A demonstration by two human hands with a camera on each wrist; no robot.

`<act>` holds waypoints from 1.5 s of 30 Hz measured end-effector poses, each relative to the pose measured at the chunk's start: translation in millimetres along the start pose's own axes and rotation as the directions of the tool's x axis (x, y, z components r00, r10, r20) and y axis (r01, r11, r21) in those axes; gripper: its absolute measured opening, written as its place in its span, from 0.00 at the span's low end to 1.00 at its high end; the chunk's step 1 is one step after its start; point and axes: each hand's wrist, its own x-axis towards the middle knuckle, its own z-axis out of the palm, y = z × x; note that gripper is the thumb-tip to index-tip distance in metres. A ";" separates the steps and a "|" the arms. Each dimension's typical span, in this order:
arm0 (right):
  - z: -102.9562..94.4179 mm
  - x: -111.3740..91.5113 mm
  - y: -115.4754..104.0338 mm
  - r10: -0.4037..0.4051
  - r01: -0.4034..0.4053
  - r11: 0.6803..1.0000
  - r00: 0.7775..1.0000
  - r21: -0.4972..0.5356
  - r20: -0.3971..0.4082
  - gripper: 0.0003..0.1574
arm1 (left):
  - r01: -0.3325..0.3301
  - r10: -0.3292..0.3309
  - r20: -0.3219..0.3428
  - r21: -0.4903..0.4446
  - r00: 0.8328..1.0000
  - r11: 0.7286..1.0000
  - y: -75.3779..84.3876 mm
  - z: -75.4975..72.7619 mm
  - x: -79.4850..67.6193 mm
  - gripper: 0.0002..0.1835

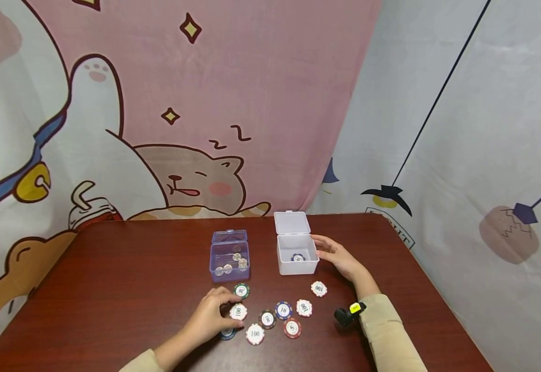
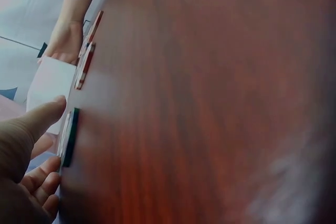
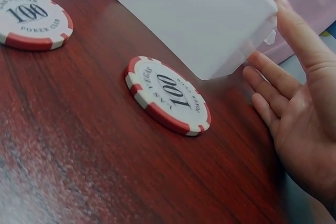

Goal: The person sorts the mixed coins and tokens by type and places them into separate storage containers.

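In the head view my left hand (image 1: 210, 315) is low over the table, thumb and forefinger spread either side of a white 100 poker chip (image 1: 238, 312). A blue chip (image 1: 227, 334) lies partly under the thumb, and a green chip (image 1: 241, 291) sits just past the forefinger. The left wrist view has the thumb apart from the fingers, with a dark-edged chip (image 2: 70, 137) beyond them. My right hand (image 1: 342, 259) rests against the right side of a white lidded box (image 1: 297, 267), its fingers fairly straight. Inside that box is a blue chip (image 1: 298, 257).
A purple box (image 1: 230, 275) with its lid up holds several clear round pieces. Around the table's front lie more chips: a black one (image 1: 267, 319), a blue 10 (image 1: 283, 310), a red 5 (image 1: 292, 328) and 100s (image 1: 319, 289). A cartoon curtain (image 1: 261, 77) hangs behind.
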 end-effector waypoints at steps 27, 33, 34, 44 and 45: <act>8.3 -8.1 -28.2 0.016 -0.016 1.000 0.999 -0.005 0.030 0.31 | 0.028 -0.030 0.030 0.063 0.999 0.998 7.6 2.7 2.1 0.21; 8.1 -8.3 -26.4 0.014 -0.014 1.000 0.999 -0.001 0.034 0.31 | 0.009 -0.011 0.026 0.083 1.000 0.997 7.6 4.2 1.8 0.19; 7.9 -8.4 -26.1 0.012 -0.012 1.000 0.999 0.000 0.037 0.31 | 0.006 -0.008 0.025 0.089 1.000 0.996 7.8 4.4 1.7 0.19; 7.3 -9.2 -25.8 0.016 -0.015 1.000 0.999 -0.019 0.033 0.30 | 0.001 -0.003 0.022 0.101 1.000 0.995 9.9 5.7 1.9 0.18; 7.2 -9.1 -25.8 0.015 -0.014 1.000 0.999 -0.019 0.032 0.30 | 0.002 -0.004 0.019 0.097 1.000 0.995 10.4 5.8 2.0 0.18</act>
